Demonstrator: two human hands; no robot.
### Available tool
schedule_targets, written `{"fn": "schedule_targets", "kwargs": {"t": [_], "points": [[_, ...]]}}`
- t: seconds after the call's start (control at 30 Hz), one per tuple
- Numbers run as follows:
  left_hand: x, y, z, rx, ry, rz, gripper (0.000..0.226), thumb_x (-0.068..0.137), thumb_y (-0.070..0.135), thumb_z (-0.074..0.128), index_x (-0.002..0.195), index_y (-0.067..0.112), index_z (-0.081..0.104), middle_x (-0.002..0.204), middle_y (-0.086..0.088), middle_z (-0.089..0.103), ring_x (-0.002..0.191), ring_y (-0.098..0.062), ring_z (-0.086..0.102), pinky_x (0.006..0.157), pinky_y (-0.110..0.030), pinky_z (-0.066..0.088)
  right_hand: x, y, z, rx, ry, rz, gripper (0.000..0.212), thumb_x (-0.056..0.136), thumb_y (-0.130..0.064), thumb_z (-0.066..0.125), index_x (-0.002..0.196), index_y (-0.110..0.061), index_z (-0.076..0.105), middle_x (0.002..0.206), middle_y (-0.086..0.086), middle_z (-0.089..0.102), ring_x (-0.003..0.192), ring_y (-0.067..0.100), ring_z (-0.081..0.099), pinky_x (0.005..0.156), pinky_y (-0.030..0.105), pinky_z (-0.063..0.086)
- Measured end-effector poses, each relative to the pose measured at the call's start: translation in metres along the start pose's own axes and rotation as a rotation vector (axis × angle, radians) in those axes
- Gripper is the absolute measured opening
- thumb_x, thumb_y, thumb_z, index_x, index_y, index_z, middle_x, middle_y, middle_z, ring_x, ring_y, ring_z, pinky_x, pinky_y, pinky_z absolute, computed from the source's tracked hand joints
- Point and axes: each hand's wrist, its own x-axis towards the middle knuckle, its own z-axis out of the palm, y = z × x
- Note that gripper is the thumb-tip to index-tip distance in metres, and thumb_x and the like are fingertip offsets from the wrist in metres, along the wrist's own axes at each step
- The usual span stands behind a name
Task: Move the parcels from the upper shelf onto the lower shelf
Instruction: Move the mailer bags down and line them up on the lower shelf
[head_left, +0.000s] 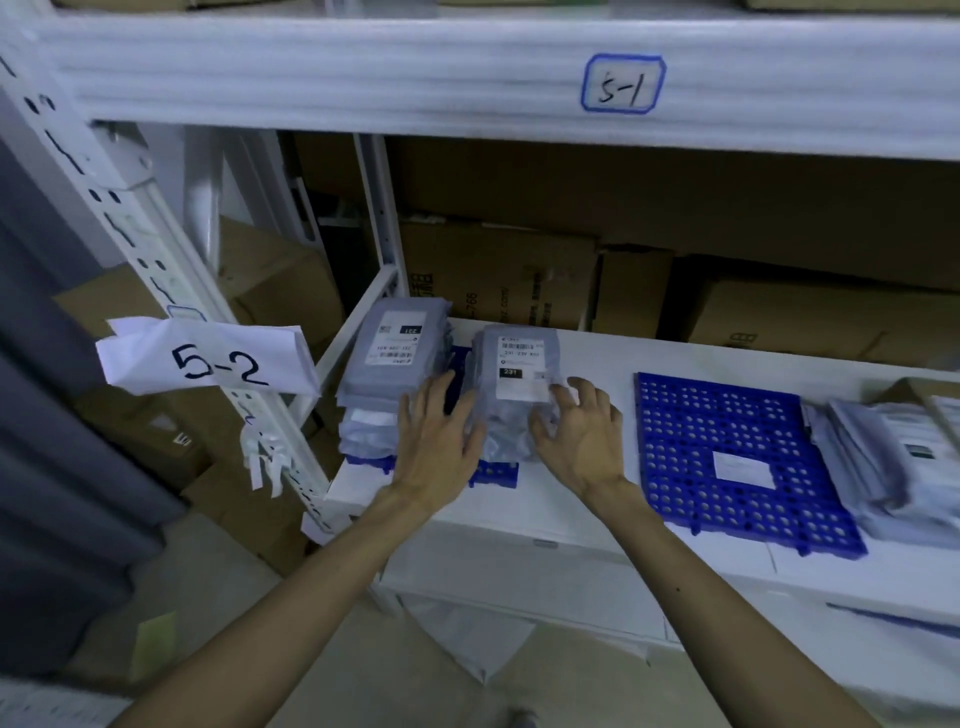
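Note:
A stack of grey parcels (514, 384) with a white label on top stands on a blue perforated mat (496, 473) on the lower shelf (597, 358). My left hand (441, 441) lies against the stack's left side with straight fingers. My right hand (576, 431) touches its right side, fingers spread and slightly bent over the top edge. A second grey parcel stack (392, 364) with a label stands just to the left, at the shelf's left end. The upper shelf edge (363, 73) marked "5-1" runs across the top.
A second blue mat (727, 457) with a small white label lies to the right. More grey parcels (883, 457) pile at the far right. Cardboard boxes (498, 275) fill the back of the shelf. A paper tag "5-2" (213, 358) hangs on the white upright.

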Motion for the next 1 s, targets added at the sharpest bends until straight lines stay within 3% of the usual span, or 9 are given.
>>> {"fn": "schedule_targets", "kwargs": {"t": [0.2, 0.47, 0.77, 1.0], "points": [[-0.037, 0.031, -0.022, -0.134, 0.055, 0.133, 0.050, 0.095, 0.043, 0.036, 0.127, 0.010, 0.057, 0.134, -0.018, 0.049, 0.121, -0.036, 0.045, 0.102, -0.054, 0.040, -0.062, 0.001, -0.049, -0.053, 0.055, 0.119, 0.052, 0.092, -0.046, 0.051, 0.134, -0.015, 0.050, 0.142, 0.010, 0.043, 0.129, 0.028, 0.037, 0.103, 0.046, 0.034], [-0.079, 0.085, -0.049, -0.264, 0.096, 0.290, 0.050, 0.097, 0.045, 0.039, 0.118, 0.007, 0.064, 0.131, -0.018, 0.051, 0.118, -0.037, 0.048, 0.095, -0.053, 0.043, -0.159, 0.015, -0.143, -0.044, 0.182, 0.202, 0.052, 0.089, -0.044, 0.057, 0.132, -0.015, 0.053, 0.139, 0.007, 0.046, 0.128, 0.025, 0.038, 0.103, 0.045, 0.037], [-0.100, 0.199, -0.079, -0.258, 0.074, 0.443, 0.054, 0.096, 0.049, 0.034, 0.124, 0.011, 0.061, 0.138, -0.013, 0.049, 0.126, -0.028, 0.044, 0.102, -0.049, 0.038, -0.222, 0.054, -0.238, -0.048, 0.344, 0.212, 0.056, 0.088, -0.049, 0.055, 0.133, -0.016, 0.051, 0.135, 0.005, 0.050, 0.125, 0.023, 0.042, 0.103, 0.038, 0.038], [-0.113, 0.324, -0.073, -0.257, 0.076, 0.516, 0.051, 0.094, 0.047, 0.043, 0.130, 0.012, 0.054, 0.141, -0.011, 0.047, 0.128, -0.026, 0.043, 0.102, -0.043, 0.037, -0.275, 0.137, -0.311, -0.061, 0.465, 0.235, 0.057, 0.086, -0.052, 0.050, 0.131, -0.017, 0.053, 0.128, 0.002, 0.056, 0.118, 0.020, 0.045, 0.096, 0.032, 0.037]]}}
